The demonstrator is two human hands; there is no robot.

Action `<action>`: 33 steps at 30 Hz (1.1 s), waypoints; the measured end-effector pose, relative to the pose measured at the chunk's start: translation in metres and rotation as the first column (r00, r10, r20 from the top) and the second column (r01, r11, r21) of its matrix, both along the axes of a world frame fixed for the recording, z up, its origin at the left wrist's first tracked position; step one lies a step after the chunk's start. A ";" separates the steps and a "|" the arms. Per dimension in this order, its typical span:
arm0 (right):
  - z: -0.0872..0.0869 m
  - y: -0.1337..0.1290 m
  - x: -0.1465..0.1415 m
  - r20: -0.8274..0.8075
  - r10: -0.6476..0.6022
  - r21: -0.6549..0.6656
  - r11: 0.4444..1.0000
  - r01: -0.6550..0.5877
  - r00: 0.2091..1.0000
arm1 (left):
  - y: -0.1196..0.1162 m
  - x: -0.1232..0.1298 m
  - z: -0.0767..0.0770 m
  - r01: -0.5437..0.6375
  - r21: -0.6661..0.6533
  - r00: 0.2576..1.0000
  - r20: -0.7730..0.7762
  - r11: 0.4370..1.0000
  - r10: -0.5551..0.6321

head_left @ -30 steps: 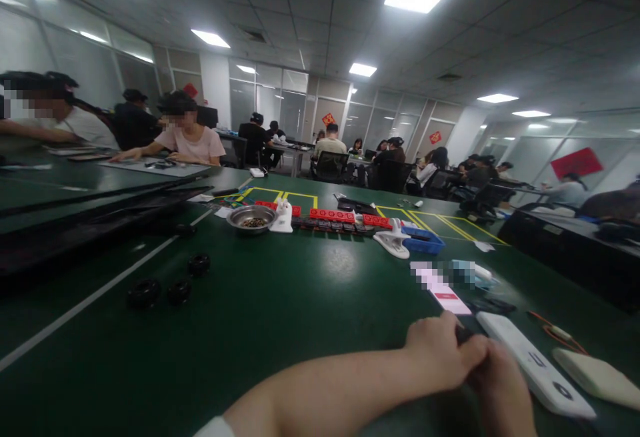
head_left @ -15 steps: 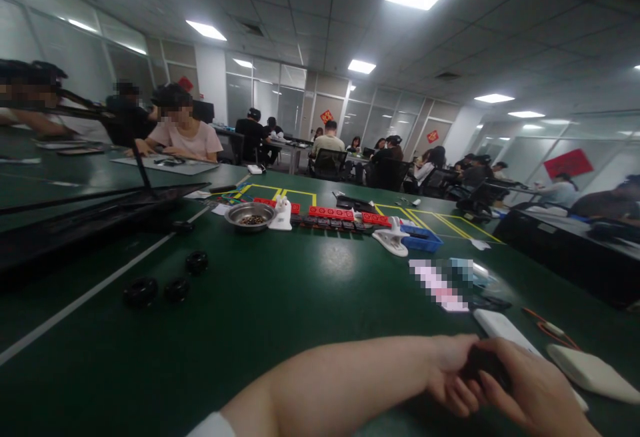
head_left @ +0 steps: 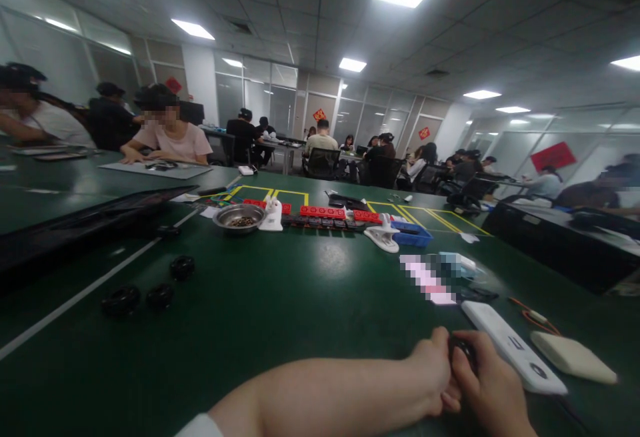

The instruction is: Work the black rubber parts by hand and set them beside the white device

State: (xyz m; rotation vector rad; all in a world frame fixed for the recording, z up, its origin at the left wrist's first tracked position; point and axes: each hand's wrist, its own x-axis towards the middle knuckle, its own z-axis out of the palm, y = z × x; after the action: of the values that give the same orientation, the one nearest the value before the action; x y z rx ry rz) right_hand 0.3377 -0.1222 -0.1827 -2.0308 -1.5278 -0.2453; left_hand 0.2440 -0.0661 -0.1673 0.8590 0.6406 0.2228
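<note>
**Both hands bunched on a small black piece, well to the near right of the metal bowl**

Head view, and here was the action: down at the near right of the metal bowl, the right hand pinched a black piece between thumb and fingers! The left hand came in right against it, fingers curled towards the piece; whether it clamped on too, you couldn't tell, with so much of the grip hidden. The piece looked rounded and glossy, most of it covered.

On the green surface, just nearer than the bowl and to its left, sat three black rings, chunky, grouped close together. Inside the bowl, a scatter of small bits, too tiny to name! Immediately right of the bowl stood a white clip-like stand, and on from there ran a row of red blocks, then a second white piece, then a blue tray.

Far to the bowl's near right, just past the hands, lay a long white device, with a cream pad beside it. Beyond the bowl on the left, a person in a pink top leaned over a grey mat.
</note>
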 end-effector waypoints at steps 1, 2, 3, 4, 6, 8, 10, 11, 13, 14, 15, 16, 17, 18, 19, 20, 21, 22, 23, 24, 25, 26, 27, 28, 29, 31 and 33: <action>-0.001 -0.001 -0.003 -0.035 -0.024 0.015 1.000 0.025 0.999 | -0.001 0.001 0.001 -0.007 -0.046 0.997 -0.071 0.999 0.004; -0.002 -0.002 -0.005 -0.072 -0.048 0.035 0.998 0.050 0.996 | -0.001 0.002 0.001 -0.004 -0.057 0.990 -0.137 0.998 -0.004; -0.002 -0.002 -0.006 -0.107 -0.071 0.061 0.995 0.078 0.992 | -0.001 0.002 0.002 0.008 -0.032 0.981 -0.194 0.999 -0.014; -0.001 -0.001 -0.006 -0.141 -0.098 0.090 0.990 0.112 0.985 | 0.001 0.001 0.002 0.020 0.036 0.972 -0.233 0.999 -0.011; 0.003 0.002 0.000 -0.198 -0.156 0.121 0.976 0.182 0.968 | 0.007 -0.004 0.000 0.041 0.292 0.957 -0.285 0.956 0.046; 0.008 0.007 0.012 -0.232 -0.208 0.081 0.969 0.232 0.950 | 0.015 -0.016 -0.003 0.032 0.659 0.956 -0.240 0.751 0.170; 0.012 0.012 0.025 -0.225 -0.231 -0.018 0.972 0.233 0.947 | 0.027 -0.033 -0.008 0.042 0.912 0.956 -0.156 0.407 0.250; 0.013 0.014 0.031 -0.207 -0.234 -0.077 0.972 0.223 0.950 | 0.033 -0.042 -0.010 0.090 0.955 0.949 -0.168 0.281 0.267; 0.011 0.017 0.038 -0.171 -0.218 -0.187 0.965 0.185 0.961 | 0.045 -0.059 -0.016 0.175 0.979 0.936 -0.198 0.102 0.292; 0.009 0.019 0.038 -0.159 -0.206 -0.230 0.959 0.166 0.966 | 0.051 -0.067 -0.019 0.200 0.979 0.925 -0.205 0.048 0.319; 0.006 0.020 0.038 -0.153 -0.194 -0.264 0.953 0.149 0.969 | 0.057 -0.075 -0.023 0.238 0.971 0.913 -0.230 0.017 0.337; 0.003 0.020 0.037 -0.149 -0.187 -0.288 0.948 0.138 0.971 | 0.062 -0.083 -0.026 0.281 0.960 0.895 -0.261 -0.001 0.361; 0.000 0.021 0.036 -0.147 -0.183 -0.301 0.944 0.133 0.972 | 0.067 -0.091 -0.029 0.325 0.946 0.874 -0.297 -0.008 0.385; -0.004 0.021 0.036 -0.145 -0.184 -0.306 0.943 0.132 0.972 | 0.071 -0.100 -0.031 0.376 0.927 0.851 -0.345 0.000 0.395; -0.007 0.020 0.036 -0.145 -0.186 -0.302 0.944 0.135 0.972 | 0.074 -0.110 -0.033 0.421 0.907 0.832 -0.389 0.006 0.396; -0.009 0.019 0.037 -0.145 -0.183 -0.286 0.948 0.136 0.972 | 0.076 -0.121 -0.033 0.461 0.887 0.814 -0.429 0.014 0.393; -0.010 0.018 0.038 -0.144 -0.184 -0.253 0.957 0.144 0.972 | 0.077 -0.133 -0.033 0.483 0.875 0.804 -0.449 0.012 0.391; -0.011 0.017 0.039 -0.143 -0.191 -0.203 0.966 0.161 0.971 | 0.078 -0.146 -0.033 0.500 0.866 0.797 -0.463 0.007 0.388; -0.009 0.015 0.039 -0.140 -0.204 -0.134 0.973 0.186 0.969 | 0.078 -0.160 -0.032 0.518 0.855 0.787 -0.481 0.009 0.386; -0.006 0.014 0.037 -0.135 -0.219 -0.049 0.975 0.214 0.966 | 0.078 -0.173 -0.031 0.532 0.846 0.781 -0.495 0.008 0.381; -0.002 0.014 0.032 -0.131 -0.223 0.044 0.972 0.230 0.966 | 0.077 -0.185 -0.031 0.548 0.836 0.775 -0.510 0.005 0.374; 0.005 0.016 0.025 -0.125 -0.206 0.133 0.966 0.222 0.971 | 0.076 -0.196 -0.031 0.561 0.828 0.774 -0.524 -0.003 0.356; 0.012 0.020 0.013 -0.113 -0.160 0.211 0.961 0.181 0.981 | 0.074 -0.205 -0.031 0.569 0.822 0.776 -0.531 -0.014 0.341; 0.021 0.026 -0.002 -0.099 -0.077 0.268 0.958 0.101 0.992 | 0.073 -0.211 -0.032 0.574 0.819 0.779 -0.535 -0.026 0.326; 0.030 0.034 -0.020 -0.080 0.027 0.297 0.955 -0.002 0.996 | 0.072 -0.215 -0.032 0.575 0.817 0.783 -0.536 -0.039 0.315; 0.048 0.057 -0.067 -0.031 0.244 0.342 0.914 -0.219 0.969 | 0.071 -0.217 -0.033 0.571 0.819 0.790 -0.528 -0.058 0.311; 0.060 0.086 -0.122 -0.037 0.447 0.277 0.864 -0.421 0.894 | 0.071 -0.216 -0.033 0.559 0.826 0.796 -0.511 -0.070 0.325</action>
State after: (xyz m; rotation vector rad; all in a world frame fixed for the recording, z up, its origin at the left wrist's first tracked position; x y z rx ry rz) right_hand 0.2152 -0.0366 -0.1223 -1.4256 -1.7392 -0.1523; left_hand 0.0282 0.0045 -0.2003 2.6828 0.9522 0.2280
